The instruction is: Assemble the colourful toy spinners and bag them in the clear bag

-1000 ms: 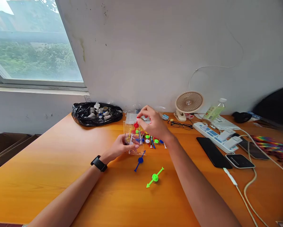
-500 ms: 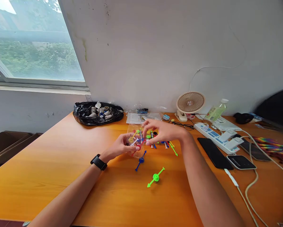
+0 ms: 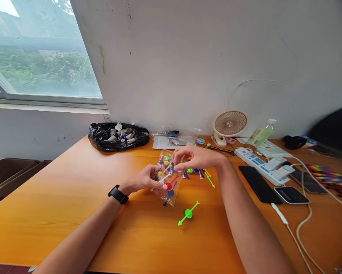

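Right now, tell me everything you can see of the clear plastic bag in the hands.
The clear plastic bag is small, thin and see-through. It holds small plastic spinner pieces, red, yellow, blue, green and white. It is held tilted just above the orange table. The left hand pinches its left edge; the right hand grips its upper right edge. Whether its mouth is sealed cannot be told.

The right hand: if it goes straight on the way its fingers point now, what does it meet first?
The right hand points left, and its fingers already pinch the clear bag. Beyond it, most likely the left hand on the bag's other side, though depth is unclear.
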Available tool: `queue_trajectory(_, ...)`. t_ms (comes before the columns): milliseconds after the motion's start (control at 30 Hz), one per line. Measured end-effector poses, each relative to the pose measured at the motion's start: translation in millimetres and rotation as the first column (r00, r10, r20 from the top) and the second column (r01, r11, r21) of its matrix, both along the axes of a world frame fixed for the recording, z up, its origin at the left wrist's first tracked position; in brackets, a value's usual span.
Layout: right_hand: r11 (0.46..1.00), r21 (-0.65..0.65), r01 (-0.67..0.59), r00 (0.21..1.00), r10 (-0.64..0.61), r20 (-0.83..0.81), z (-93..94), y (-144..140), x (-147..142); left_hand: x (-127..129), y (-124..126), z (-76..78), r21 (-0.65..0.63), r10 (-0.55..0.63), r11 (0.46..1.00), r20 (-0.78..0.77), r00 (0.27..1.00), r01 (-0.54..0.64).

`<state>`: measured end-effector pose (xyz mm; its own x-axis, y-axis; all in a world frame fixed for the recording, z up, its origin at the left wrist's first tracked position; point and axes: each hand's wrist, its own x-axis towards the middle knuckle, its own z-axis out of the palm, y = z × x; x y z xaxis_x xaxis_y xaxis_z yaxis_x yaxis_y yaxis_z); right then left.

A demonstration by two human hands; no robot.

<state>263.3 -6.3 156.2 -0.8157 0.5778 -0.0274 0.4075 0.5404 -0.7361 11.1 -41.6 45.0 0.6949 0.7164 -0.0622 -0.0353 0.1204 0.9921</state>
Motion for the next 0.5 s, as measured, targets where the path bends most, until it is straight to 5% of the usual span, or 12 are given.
queue_trajectory(100,0.960,0.015,0.280,0.933,-0.269,-0.238,-2.6,3.4,1.8,-7.6,5.2,2.4,0.040,0.240,0.967,0.170,0.956,-0.250)
queue_trajectory(200,0.897,0.065,0.438,0.861,-0.398,-0.318,-6.1,8.3,2.8,-19.9,12.1,10.7,-0.018,0.481,0.851,0.430,0.764,-0.525)
queue_trajectory(267,0.949,0.098,0.299,0.948,-0.283,-0.148,-11.3,9.9,-2.3,-25.1,16.2,13.5,-0.055,0.525,0.819,0.473,0.707,-0.571)
queue_trajectory(333,0.999,0.033,0.026,0.996,-0.029,0.083,-21.2,8.8,-16.0,-25.3,19.6,10.7,-0.068,0.581,0.787,0.412,0.701,-0.613)
queue_trajectory(400,0.981,-0.079,-0.180,0.951,0.194,0.242,-35.5,4.8,-37.0,-22.1,22.6,3.6,-0.091,0.629,0.763,0.333,0.702,-0.640)
queue_trajectory(500,0.951,-0.197,-0.237,0.844,0.302,0.443,-58.2,-3.2,-69.6,-17.0,26.4,-6.7,-0.150,0.667,0.739,0.296,0.683,-0.657)
